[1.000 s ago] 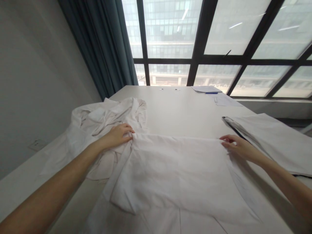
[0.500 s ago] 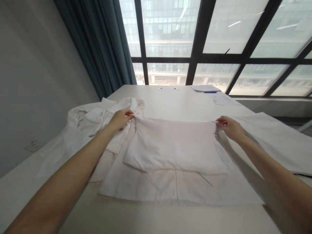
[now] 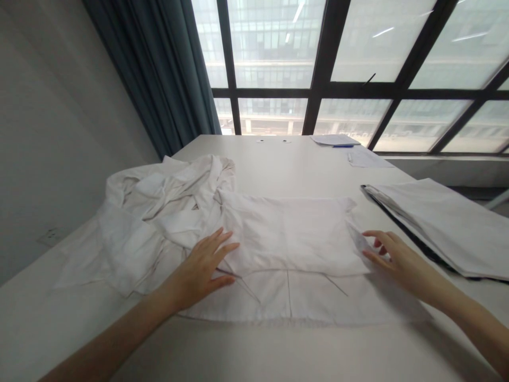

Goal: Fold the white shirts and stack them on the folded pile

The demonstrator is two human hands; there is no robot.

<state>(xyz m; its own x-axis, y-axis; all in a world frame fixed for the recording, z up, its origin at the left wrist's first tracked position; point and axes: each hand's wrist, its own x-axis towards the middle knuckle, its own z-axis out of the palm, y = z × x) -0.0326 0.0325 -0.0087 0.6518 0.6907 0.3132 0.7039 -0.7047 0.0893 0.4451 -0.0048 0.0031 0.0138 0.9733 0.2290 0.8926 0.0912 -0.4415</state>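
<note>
A white garment (image 3: 294,233) lies in front of me, its far part folded back toward me over a lower layer with seams and dart lines. My left hand (image 3: 207,268) is over the left side of the fold, fingers apart, holding nothing. Just beyond the fold's right edge is my right hand (image 3: 384,252), its fingers loosely bent with gaps between them and nothing in them. A heap of crumpled white cloth (image 3: 159,201) lies to the left, against the garment.
A stack of folded white cloth (image 3: 449,223) with a dark layer under it lies at the right. Papers (image 3: 334,139) and a blue pen (image 3: 342,146) are at the far end of the white table (image 3: 270,170). A blue curtain (image 3: 170,79) hangs by the windows.
Both hands first moved the garment's folded edge away from me, then let go. They have come back toward me, and the garment lies on the table.
</note>
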